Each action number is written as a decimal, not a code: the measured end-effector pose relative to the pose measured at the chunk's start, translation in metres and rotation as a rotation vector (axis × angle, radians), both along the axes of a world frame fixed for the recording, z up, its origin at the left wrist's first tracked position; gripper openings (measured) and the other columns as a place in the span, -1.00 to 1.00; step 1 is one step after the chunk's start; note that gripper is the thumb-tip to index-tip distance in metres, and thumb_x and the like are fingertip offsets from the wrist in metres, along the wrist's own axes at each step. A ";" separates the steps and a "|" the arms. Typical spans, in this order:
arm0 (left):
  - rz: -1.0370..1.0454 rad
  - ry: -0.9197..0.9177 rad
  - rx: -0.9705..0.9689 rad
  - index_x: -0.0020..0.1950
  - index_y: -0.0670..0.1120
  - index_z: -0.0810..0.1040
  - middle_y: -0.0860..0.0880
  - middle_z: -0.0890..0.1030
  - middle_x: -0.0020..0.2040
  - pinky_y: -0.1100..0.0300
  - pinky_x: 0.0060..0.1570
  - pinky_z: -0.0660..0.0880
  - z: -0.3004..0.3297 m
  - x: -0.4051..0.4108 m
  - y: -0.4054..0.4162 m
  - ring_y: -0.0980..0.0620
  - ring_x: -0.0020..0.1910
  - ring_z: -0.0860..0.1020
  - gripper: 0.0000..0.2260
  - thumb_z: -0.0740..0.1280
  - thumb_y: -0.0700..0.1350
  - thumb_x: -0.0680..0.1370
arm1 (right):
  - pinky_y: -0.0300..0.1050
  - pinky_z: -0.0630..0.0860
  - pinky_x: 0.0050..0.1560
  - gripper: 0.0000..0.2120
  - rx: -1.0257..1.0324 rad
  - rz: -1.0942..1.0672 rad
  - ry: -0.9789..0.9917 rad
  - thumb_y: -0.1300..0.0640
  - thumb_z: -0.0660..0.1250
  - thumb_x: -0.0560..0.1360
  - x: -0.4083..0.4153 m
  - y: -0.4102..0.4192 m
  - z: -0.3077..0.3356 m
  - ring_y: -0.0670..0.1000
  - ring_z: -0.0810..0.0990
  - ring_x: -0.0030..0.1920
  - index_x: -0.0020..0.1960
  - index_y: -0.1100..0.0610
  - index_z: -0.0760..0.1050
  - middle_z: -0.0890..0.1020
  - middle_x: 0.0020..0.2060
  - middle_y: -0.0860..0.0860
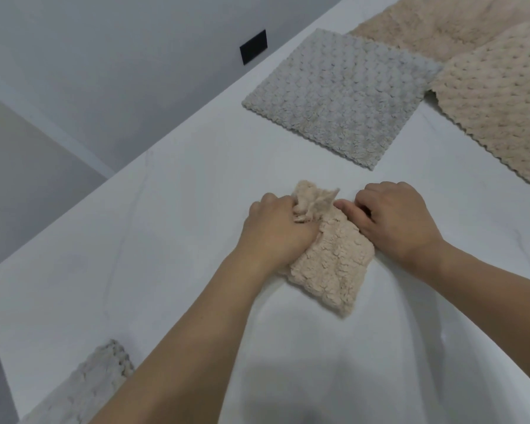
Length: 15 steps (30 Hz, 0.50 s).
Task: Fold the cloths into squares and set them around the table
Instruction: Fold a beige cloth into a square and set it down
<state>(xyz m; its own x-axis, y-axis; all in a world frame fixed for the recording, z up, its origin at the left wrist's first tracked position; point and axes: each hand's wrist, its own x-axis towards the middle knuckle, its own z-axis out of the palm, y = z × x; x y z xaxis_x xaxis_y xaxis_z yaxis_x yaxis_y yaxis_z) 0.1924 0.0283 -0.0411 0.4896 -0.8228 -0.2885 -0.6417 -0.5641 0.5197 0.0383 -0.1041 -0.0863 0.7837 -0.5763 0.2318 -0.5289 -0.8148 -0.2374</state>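
Observation:
A small pinkish-beige fluffy cloth (331, 258) lies partly folded in the middle of the white table (166, 224). My left hand (276, 228) grips its bunched far end from the left. My right hand (395, 221) has curled fingers at the cloth's right edge, thumb touching the fabric. A grey cloth (340, 96) lies flat and unfolded farther back. A beige dotted cloth (499, 108) is spread at the right, overlapping a plain beige cloth (435, 22) behind it. A folded grey-white cloth (86, 387) sits at the near left edge.
The table's left edge runs diagonally, with a grey wall and a black wall plate (253, 46) beyond it. Bare tabletop stretches to the left of my hands and in front of them.

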 end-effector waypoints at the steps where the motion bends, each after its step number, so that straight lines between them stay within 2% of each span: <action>1: -0.022 -0.044 -0.149 -0.16 0.02 0.34 0.04 0.42 -0.16 0.07 -0.13 0.33 -0.008 -0.002 0.009 -0.10 -0.02 0.44 -0.83 0.33 0.00 0.43 | -0.08 0.22 -0.26 -0.43 0.026 -0.006 -0.010 -0.28 -0.01 0.59 0.000 0.000 0.002 0.02 0.40 -0.41 -0.43 0.05 0.32 0.39 -0.50 -0.08; 3: -0.016 -0.047 -0.406 -0.13 0.02 0.32 0.08 0.46 -0.24 0.06 -0.19 0.34 -0.021 -0.008 0.026 -0.08 -0.15 0.49 -0.80 0.35 -0.03 0.42 | -0.11 0.18 -0.28 -0.47 0.103 -0.024 -0.053 -0.26 0.03 0.60 -0.001 0.001 0.007 -0.02 0.39 -0.43 -0.42 0.02 0.29 0.40 -0.50 -0.09; 4: 0.009 -0.010 -0.469 -0.05 0.02 0.35 0.10 0.53 -0.22 0.03 -0.17 0.41 -0.026 -0.009 0.029 -0.05 -0.17 0.54 -0.78 0.37 -0.04 0.42 | -0.12 0.16 -0.31 -0.49 0.138 -0.034 -0.082 -0.26 0.04 0.60 -0.001 0.002 0.008 -0.06 0.39 -0.44 -0.41 0.01 0.28 0.40 -0.51 -0.09; 7: 0.086 0.139 -0.462 0.24 0.10 0.41 0.16 0.65 -0.03 -0.07 0.08 0.51 -0.025 -0.009 0.025 0.08 -0.01 0.62 -0.58 0.43 0.00 0.42 | -0.17 0.18 -0.33 -0.52 0.154 -0.041 -0.112 -0.30 0.03 0.56 -0.001 0.004 0.011 -0.12 0.42 -0.44 -0.39 -0.03 0.30 0.43 -0.50 -0.12; 9: 0.151 0.345 -0.403 0.20 0.15 0.49 0.15 0.67 0.03 -0.07 0.17 0.51 -0.017 -0.006 0.023 0.07 0.08 0.62 -0.59 0.43 0.06 0.38 | -0.15 0.19 -0.32 -0.48 0.170 -0.016 -0.097 -0.34 -0.01 0.53 -0.001 0.003 0.012 -0.13 0.41 -0.42 -0.42 -0.02 0.31 0.43 -0.48 -0.10; 10: 0.188 0.481 -0.391 0.15 0.12 0.53 0.10 0.68 0.03 -0.05 0.17 0.53 -0.011 -0.004 0.025 0.05 0.07 0.63 -0.64 0.45 0.03 0.37 | -0.13 0.21 -0.30 -0.44 0.203 -0.011 -0.094 -0.37 -0.02 0.52 -0.003 0.003 0.012 -0.12 0.42 -0.40 -0.44 -0.01 0.33 0.44 -0.46 -0.09; 12: 0.238 0.718 -0.412 0.06 0.01 0.54 -0.04 0.68 0.03 0.00 0.07 0.58 0.004 -0.001 0.034 0.01 -0.01 0.64 -0.72 0.49 -0.13 0.39 | -0.07 0.33 -0.20 -0.40 0.319 -0.059 -0.145 -0.40 -0.02 0.50 -0.006 0.007 0.017 -0.07 0.47 -0.30 -0.43 0.01 0.42 0.49 -0.36 -0.08; 13: 0.245 0.775 -0.438 0.05 -0.03 0.51 -0.08 0.65 0.02 0.00 0.06 0.58 0.010 0.001 0.038 0.00 -0.02 0.63 -0.72 0.48 -0.19 0.40 | -0.01 0.38 -0.09 -0.41 0.390 -0.121 -0.182 -0.39 0.01 0.50 -0.006 0.011 0.020 -0.02 0.49 -0.23 -0.41 0.01 0.45 0.51 -0.30 -0.07; 14: 0.243 0.817 -0.459 0.07 -0.05 0.49 -0.09 0.63 0.02 -0.01 0.06 0.58 0.016 0.005 0.046 -0.02 -0.01 0.63 -0.70 0.48 -0.23 0.41 | 0.06 0.41 0.03 -0.43 0.515 -0.191 -0.222 -0.38 0.04 0.50 -0.004 0.019 0.024 0.04 0.52 -0.15 -0.36 0.04 0.48 0.54 -0.24 -0.03; 15: 0.232 0.853 -0.476 0.10 -0.07 0.47 -0.10 0.62 0.03 -0.03 0.07 0.57 0.023 0.008 0.054 -0.04 0.00 0.62 -0.69 0.47 -0.25 0.43 | 0.14 0.43 0.14 -0.44 0.730 -0.243 -0.309 -0.35 0.11 0.50 0.002 0.031 0.028 0.13 0.55 -0.07 -0.27 0.10 0.53 0.59 -0.19 0.06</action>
